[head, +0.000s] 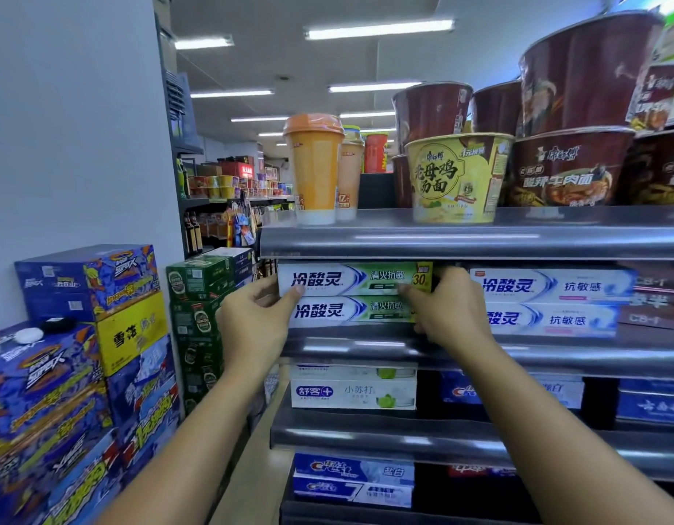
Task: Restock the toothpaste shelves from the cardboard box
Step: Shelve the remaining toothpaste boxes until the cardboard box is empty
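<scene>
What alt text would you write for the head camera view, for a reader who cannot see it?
A person's left hand and right hand grip the ends of two stacked green-and-white toothpaste boxes on a shop shelf. Blue-and-white toothpaste boxes lie to their right; instant noodle bowls stand on the shelf above.

Between the left hand (252, 323) and the right hand (449, 308), the upper toothpaste box (350, 278) they grip reads 冷酸灵 and 清火抗敏, with 30 on its yellow corner. The lower toothpaste box (347, 310) beneath it carries the same two lines. Just right of the right hand, two blue-white boxes (551, 286) read 冷酸灵 抗敏感. Below the hands, a white box (352, 394) reads 舒客+ 小苏打, and lower still a blue box (352, 469) reads Crest 盐白. Above the right hand, a yellow noodle bowl (456, 178) reads 康师傅 老母鸡汤面, and a brown bowl (566, 168) reads 酸辣牛肉面. Left of the left hand, a yellow carton (132, 333) reads 雪花.
</scene>
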{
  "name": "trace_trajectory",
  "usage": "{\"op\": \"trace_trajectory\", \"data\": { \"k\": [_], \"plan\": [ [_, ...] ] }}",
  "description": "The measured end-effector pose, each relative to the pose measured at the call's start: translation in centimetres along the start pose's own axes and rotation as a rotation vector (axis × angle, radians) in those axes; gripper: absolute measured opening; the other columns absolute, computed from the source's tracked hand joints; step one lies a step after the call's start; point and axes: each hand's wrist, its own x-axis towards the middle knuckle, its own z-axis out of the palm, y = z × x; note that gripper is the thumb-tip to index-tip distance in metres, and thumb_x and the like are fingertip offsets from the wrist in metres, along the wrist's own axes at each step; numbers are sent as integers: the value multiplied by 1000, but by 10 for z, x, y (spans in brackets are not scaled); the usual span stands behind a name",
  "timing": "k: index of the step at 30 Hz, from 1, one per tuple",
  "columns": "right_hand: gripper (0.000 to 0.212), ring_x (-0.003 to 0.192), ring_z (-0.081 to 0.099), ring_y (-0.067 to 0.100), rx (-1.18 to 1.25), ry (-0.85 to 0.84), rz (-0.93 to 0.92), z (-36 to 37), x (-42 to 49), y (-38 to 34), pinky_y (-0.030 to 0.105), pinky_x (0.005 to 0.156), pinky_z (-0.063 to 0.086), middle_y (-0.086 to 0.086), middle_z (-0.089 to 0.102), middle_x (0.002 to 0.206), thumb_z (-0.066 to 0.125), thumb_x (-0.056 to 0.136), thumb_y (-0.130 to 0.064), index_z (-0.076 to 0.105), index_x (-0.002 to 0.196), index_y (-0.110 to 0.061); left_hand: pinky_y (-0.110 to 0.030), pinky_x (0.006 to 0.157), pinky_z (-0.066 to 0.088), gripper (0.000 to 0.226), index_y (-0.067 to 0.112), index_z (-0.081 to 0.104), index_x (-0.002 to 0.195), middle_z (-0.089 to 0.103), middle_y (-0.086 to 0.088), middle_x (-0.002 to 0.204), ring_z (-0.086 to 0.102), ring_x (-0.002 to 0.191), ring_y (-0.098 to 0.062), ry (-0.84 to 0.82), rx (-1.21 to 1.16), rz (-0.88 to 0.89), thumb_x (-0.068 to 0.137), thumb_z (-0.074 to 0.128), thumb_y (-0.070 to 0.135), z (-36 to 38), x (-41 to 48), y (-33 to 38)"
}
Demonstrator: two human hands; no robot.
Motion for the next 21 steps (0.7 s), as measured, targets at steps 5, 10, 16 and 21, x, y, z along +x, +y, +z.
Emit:
{"op": "trace_trajectory", "data": {
  "k": [5, 10, 16, 21],
  "plan": [
    [37, 60, 69, 28, 3, 70, -1, 1, -4, 7, 41, 62, 59, 4, 68, 64, 81, 83, -35, 56, 64, -16, -21, 78, 56, 49, 20, 79, 109, 70, 24, 80, 70, 84, 3, 37, 66, -131, 70, 91, 48, 0, 1, -10],
    [25, 61, 60, 22, -25, 127, 52, 8, -1, 8, 26, 49, 41, 4, 62, 67, 78, 84, -21, 62, 66, -15, -31, 80, 58, 43, 27, 79, 106, 72, 21, 85, 73, 87, -9, 29, 69, -261, 72, 88, 52, 8, 5, -10],
    [21, 61, 58, 25, -31, 92, 81, 9, 4, 4, 25, 46, 35, 9, 62, 71, 69, 87, -16, 62, 70, -5, -37, 80, 59, 33, 41, 74, 81, 76, 18, 83, 72, 83, -14, 39, 53, -337, 63, 85, 66, 12, 8, -2],
    [23, 70, 59, 32, -102, 129, 97, 10, 8, -2, 29, 57, 40, 14, 62, 79, 65, 92, -12, 56, 71, -7, -36, 74, 58, 47, 32, 78, 96, 79, 5, 92, 73, 85, -22, 55, 20, -363, 64, 86, 66, 16, 11, 2]
  ]
}}
